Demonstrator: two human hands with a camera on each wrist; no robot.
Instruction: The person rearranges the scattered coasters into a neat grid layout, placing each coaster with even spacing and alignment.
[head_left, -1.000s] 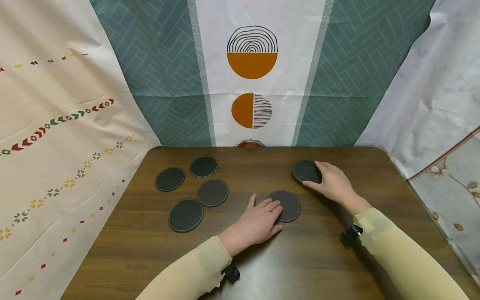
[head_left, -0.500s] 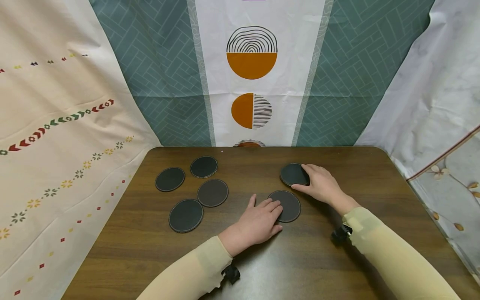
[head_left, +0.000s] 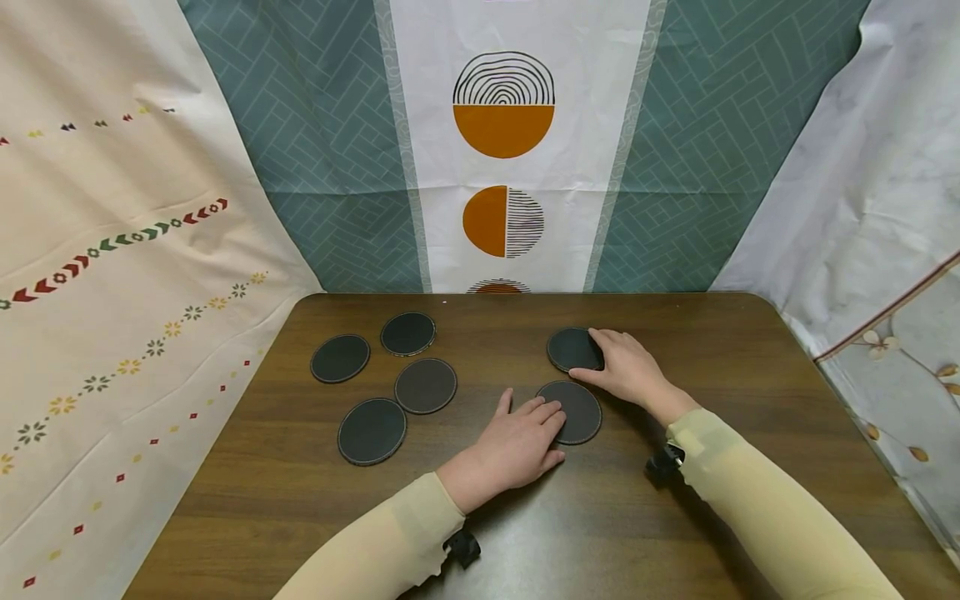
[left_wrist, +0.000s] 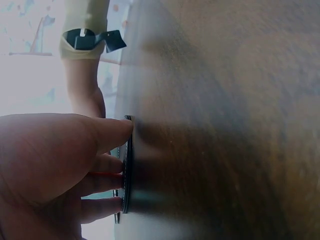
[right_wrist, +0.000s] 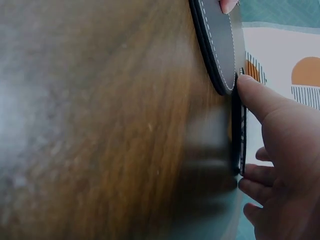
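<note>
My left hand (head_left: 512, 446) lies with its fingertips on a round black coaster (head_left: 583, 419) with pale stitching round its rim. In the left wrist view the thumb (left_wrist: 112, 131) touches that coaster's edge (left_wrist: 128, 185), fingers spread along it. My right hand (head_left: 628, 367) holds another dark round coaster (head_left: 572, 348) just behind the first, its thumb at the near rim and its fingers at the far side. From the right wrist, this coaster (right_wrist: 243, 125) appears edge-on close over the wooden table, partly hidden behind the thumb.
Several more black coasters lie at the left of the table (head_left: 285, 500): one far left (head_left: 340, 358), one behind (head_left: 408, 333), and a front one (head_left: 372, 431) touching a greyer one (head_left: 426, 386). Fabric drapes (head_left: 345, 167) hang along the table's back and sides.
My right hand has slid its coaster leftward and slightly nearer, bringing it close behind the coaster under my left fingers. The left hand and the coasters at the left have stayed put.
</note>
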